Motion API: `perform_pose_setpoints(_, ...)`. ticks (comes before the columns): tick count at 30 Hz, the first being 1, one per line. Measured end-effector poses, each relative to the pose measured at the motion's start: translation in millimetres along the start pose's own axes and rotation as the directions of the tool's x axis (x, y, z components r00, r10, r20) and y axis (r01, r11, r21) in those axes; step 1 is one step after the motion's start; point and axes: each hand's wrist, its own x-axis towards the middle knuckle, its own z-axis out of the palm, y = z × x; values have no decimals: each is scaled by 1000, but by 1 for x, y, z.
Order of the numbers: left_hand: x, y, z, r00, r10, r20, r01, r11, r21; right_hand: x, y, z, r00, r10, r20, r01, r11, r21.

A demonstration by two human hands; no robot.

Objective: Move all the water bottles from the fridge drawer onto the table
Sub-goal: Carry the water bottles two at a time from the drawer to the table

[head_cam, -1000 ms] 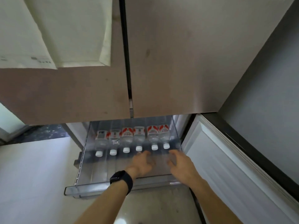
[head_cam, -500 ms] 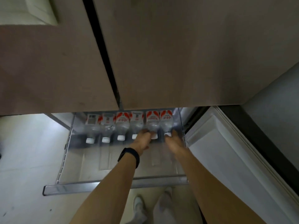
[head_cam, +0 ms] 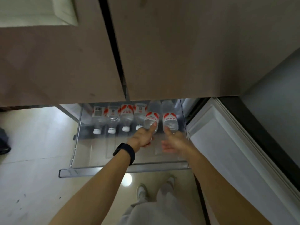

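Observation:
A clear fridge drawer is pulled out below the closed upper doors. Several water bottles with red-and-white labels lie side by side at its back, caps toward me; the leftmost bottle and its neighbours rest untouched. My left hand, with a black watch on the wrist, grips the neck end of one bottle. My right hand grips the neck end of the rightmost bottle. Both held bottles sit pulled forward of the row, their caps hidden by my hands.
The brown upper fridge doors overhang the drawer's back. An open white lower door stands right of the drawer. My legs and white shoes are on the pale tiled floor below the drawer front. A dark object lies at far left.
Both hands reached from the drawer's front to the two rightmost bottles, closed on their necks and drew them forward out of the row. The camera view tilted further down.

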Motion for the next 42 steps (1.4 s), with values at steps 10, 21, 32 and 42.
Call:
perform_pose_setpoints(10, -77, 21, -63, 860, 456, -228, -70, 549, 833, -85, -15, -38, 856, -506, -107, 166, 465, -869)
perform_pose_setpoints(21, -86, 29, -60, 820, 566, 86, -379, 423, 823, -95, -21, -30, 747, -639, 185, 402, 213, -890)
perform_pose_setpoints(32, -71, -8, -49, 846, 533, 19, -484, 752, 448, -62, 10, -9, 849, -526, 49, 492, 753, -436)
perform_pose_setpoints(42, -55, -18, -37, 800, 598, -45, -525, 734, 431, -48, 22, 7, 819, -570, -65, 485, 749, -451)
